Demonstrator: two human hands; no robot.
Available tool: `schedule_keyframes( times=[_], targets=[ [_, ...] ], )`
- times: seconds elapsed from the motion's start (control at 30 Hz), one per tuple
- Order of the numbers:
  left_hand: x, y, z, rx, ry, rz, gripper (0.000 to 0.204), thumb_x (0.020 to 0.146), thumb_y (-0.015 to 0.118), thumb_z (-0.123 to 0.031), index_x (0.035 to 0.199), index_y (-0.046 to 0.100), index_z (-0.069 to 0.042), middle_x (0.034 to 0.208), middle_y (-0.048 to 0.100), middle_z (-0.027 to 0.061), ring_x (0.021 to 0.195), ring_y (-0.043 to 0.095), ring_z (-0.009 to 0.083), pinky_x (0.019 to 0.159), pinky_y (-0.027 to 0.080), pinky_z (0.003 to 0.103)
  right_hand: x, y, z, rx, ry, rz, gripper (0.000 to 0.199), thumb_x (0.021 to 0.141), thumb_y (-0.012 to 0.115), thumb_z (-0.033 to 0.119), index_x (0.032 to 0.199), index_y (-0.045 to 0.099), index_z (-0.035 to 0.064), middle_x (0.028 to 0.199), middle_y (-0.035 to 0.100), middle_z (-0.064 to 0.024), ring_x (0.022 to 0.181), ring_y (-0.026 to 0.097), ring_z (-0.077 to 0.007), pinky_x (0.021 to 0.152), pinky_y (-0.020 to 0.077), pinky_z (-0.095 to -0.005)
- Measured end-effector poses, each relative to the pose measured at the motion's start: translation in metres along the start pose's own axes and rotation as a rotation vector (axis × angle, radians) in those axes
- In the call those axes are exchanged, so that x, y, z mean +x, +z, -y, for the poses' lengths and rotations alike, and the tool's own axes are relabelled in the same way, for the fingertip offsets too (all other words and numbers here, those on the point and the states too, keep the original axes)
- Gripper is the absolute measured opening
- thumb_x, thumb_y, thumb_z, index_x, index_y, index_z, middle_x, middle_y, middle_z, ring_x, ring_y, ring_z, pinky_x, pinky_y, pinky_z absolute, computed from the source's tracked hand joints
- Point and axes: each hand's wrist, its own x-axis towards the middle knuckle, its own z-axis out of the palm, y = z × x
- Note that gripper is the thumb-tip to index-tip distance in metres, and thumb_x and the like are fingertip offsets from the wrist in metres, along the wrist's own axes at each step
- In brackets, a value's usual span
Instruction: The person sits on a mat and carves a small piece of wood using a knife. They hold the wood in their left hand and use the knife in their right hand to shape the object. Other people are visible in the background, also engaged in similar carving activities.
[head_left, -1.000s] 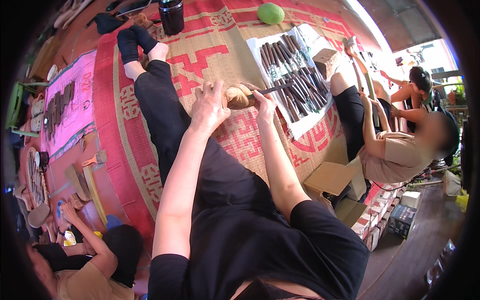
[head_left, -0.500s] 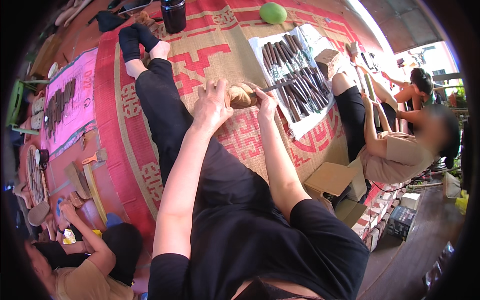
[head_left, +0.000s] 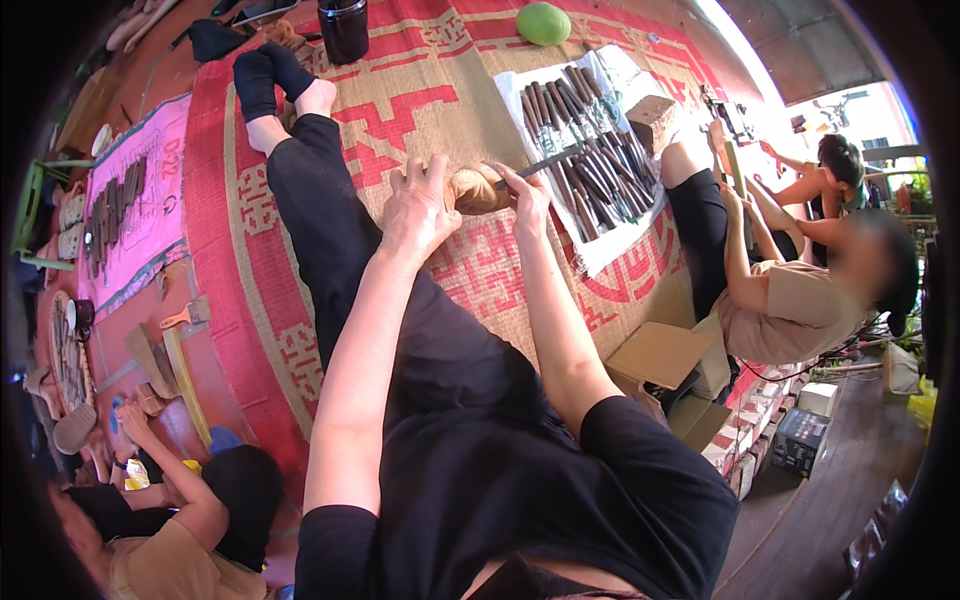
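You've got your left hand (head_left: 417, 215) fingers clamped on a wooden carving (head_left: 474, 189), right hand (head_left: 528, 202) fingers pinching a dark thin tool (head_left: 552, 161), loads more tools (head_left: 592, 172) on white cloth (head_left: 603, 257) nearby.

**Smooth wood, rough weave, glossy black**

The rounded piece (head_left: 476, 190) looks like pale, smooth wood; the thin dark bar (head_left: 552, 160) to its right looks like matt metal. The mat (head_left: 475, 105) is rough, woven fibre. Far left, a jar (head_left: 343, 36) shines glossy black; near right, a box (head_left: 657, 354) is matt brown cardboard.
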Motion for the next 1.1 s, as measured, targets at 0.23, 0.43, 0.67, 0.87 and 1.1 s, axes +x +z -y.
schedule_keyframes(
  times=[0.23, 0.43, 0.67, 0.87, 1.1],
  targets=[
    [0.001, 0.0, -0.002, -0.006, 0.005, 0.032, 0.065, 0.065, 0.071, -0.011, 0.123, 0.041, -0.013, 0.116, 0.049, 0.0169, 0.108, 0.051, 0.0406, 0.085, 0.053, 0.048, 0.022, -0.024, 0.004, 0.135, 0.045, -0.138, 0.011, 0.084, 0.066, 0.005, 0.084, 0.056, 0.0042, 0.079, 0.067, -0.0112, 0.063, 0.066, -0.02, 0.056, 0.0531, -0.0271],
    [0.0, 0.002, 0.0, 0.016, -0.009, 0.016, 0.067, 0.064, 0.072, -0.012, 0.123, 0.04, -0.014, 0.116, 0.048, 0.0167, 0.108, 0.051, 0.0403, 0.086, 0.053, 0.048, 0.006, 0.001, 0.007, -0.006, -0.055, 0.077, 0.009, 0.081, 0.067, 0.003, 0.086, 0.059, 0.002, 0.082, 0.067, -0.0091, 0.067, 0.065, -0.0168, 0.057, 0.0529, -0.026],
    [0.0, 0.003, 0.001, 0.0, 0.015, 0.006, 0.066, 0.064, 0.072, -0.01, 0.121, 0.041, -0.014, 0.114, 0.049, 0.0169, 0.107, 0.051, 0.0402, 0.084, 0.053, 0.048, 0.019, -0.015, 0.004, 0.105, 0.053, -0.122, 0.014, 0.083, 0.064, 0.001, 0.084, 0.05, 0.0028, 0.078, 0.064, -0.0131, 0.067, 0.066, -0.0219, 0.058, 0.0548, -0.0306],
    [0.0, 0.003, 0.002, -0.001, 0.018, -0.02, 0.065, 0.063, 0.071, -0.01, 0.121, 0.041, -0.013, 0.112, 0.049, 0.0172, 0.106, 0.051, 0.0405, 0.082, 0.053, 0.049, -0.003, 0.008, 0.003, -0.02, -0.032, 0.092, 0.009, 0.083, 0.063, 0.0, 0.091, 0.062, -0.003, 0.095, 0.07, -0.0173, 0.076, 0.068, -0.0202, 0.066, 0.0538, -0.027],
    [0.001, 0.003, 0.002, 0.005, 0.008, 0.009, 0.066, 0.065, 0.071, -0.011, 0.123, 0.039, -0.014, 0.115, 0.047, 0.0168, 0.108, 0.05, 0.0406, 0.083, 0.054, 0.048, 0.018, 0.003, -0.005, 0.17, 0.104, -0.211, 0.01, 0.084, 0.06, -0.002, 0.089, 0.052, -0.0012, 0.084, 0.066, -0.0155, 0.07, 0.067, -0.0243, 0.064, 0.0549, -0.0338]
  ],
)
